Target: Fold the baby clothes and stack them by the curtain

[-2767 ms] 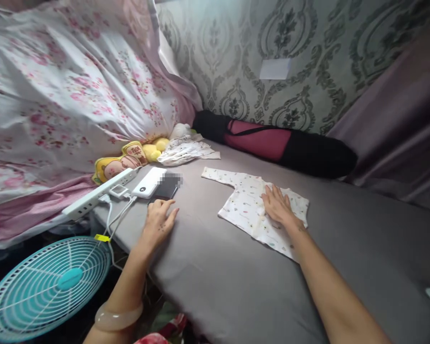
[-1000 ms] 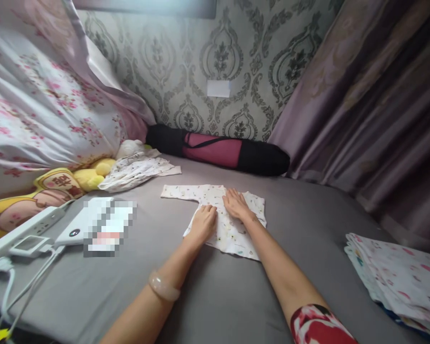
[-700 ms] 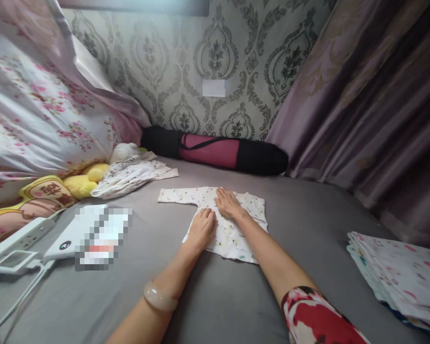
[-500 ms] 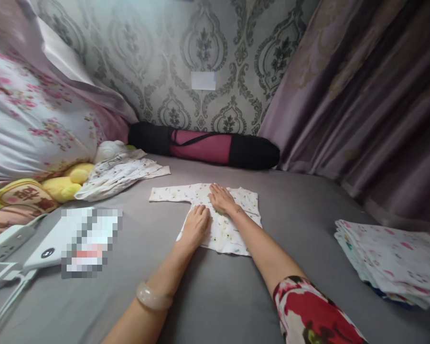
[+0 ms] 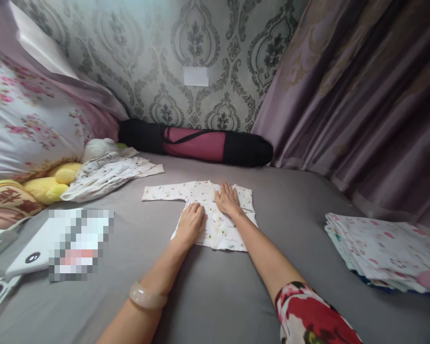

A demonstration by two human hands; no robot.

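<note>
A small white printed shirt lies flat on the grey sheet, one sleeve stretched out to the left and the right side folded in. My left hand rests on the shirt's left side below the sleeve, fingers slightly bent and lying on the cloth. Higher up, near the neckline, my right hand lies flat with its fingers spread. Neither hand grips anything. A pale bangle circles my left wrist.
Folded printed cloths are stacked at the right. A crumpled white garment, yellow plush and white device with cables are at the left. A black and maroon bag lies by the wall.
My right hand has shifted slightly to the right across the shirt, its fingers now more spread. My left hand stays on the left side. The whole view has moved a little.
</note>
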